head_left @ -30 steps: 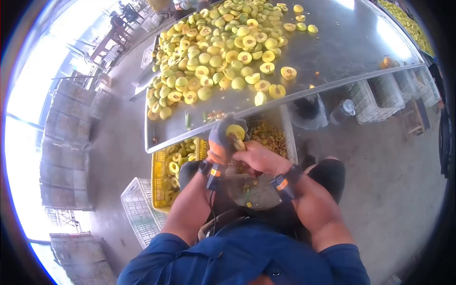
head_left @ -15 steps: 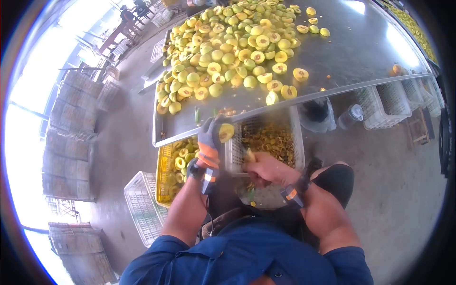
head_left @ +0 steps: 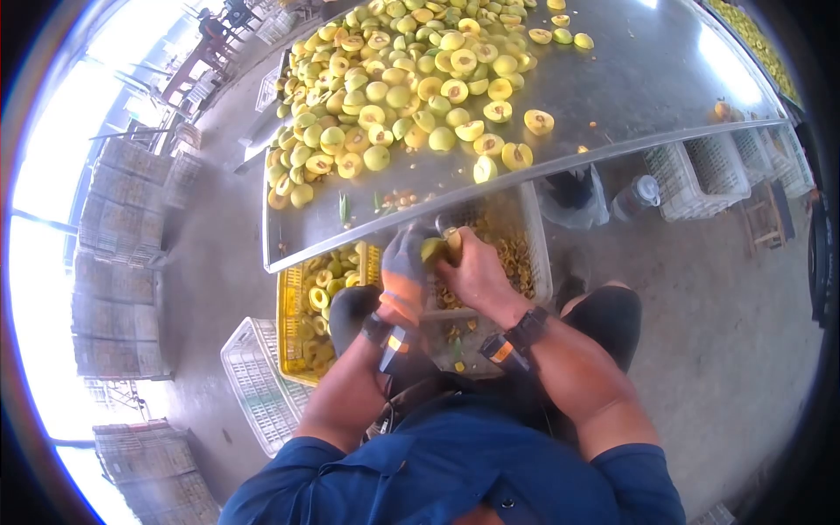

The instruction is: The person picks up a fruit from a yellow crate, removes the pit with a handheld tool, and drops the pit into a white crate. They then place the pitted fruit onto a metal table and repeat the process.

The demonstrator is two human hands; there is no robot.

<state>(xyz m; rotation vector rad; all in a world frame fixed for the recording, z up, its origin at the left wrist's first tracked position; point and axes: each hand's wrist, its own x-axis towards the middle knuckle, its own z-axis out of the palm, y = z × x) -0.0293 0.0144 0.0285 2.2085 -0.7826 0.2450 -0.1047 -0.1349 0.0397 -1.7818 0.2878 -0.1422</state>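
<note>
My left hand (head_left: pixel 405 269), in a grey and orange glove, is closed around a yellow-green peach half (head_left: pixel 431 251). My bare right hand (head_left: pixel 479 271) grips a small pitting tool (head_left: pixel 453 241) with a pale handle and a curved metal end, which meets the fruit. Both hands are together just below the metal table's front edge, over a white crate (head_left: pixel 544 254) of brown pits and scraps. Beside my left hand, a yellow crate (head_left: pixel 285 328) holds hollowed peach halves. A large pile of peach halves (head_left: pixel 398 96) lies on the metal table (head_left: pixel 604 96).
An off-white crate (head_left: pixel 249 372) stands on the floor at left. Under the table at right are a plastic bag (head_left: pixel 588 206), a clear jug (head_left: pixel 634 197), white crates (head_left: pixel 700 184) and a wooden stool (head_left: pixel 770 223). Stacked crates (head_left: pixel 118 289) line the left side.
My right hand has moved up with the tool to meet the peach half in my left hand. The fruit has turned and now sits against the tool. The view has shifted slightly.
</note>
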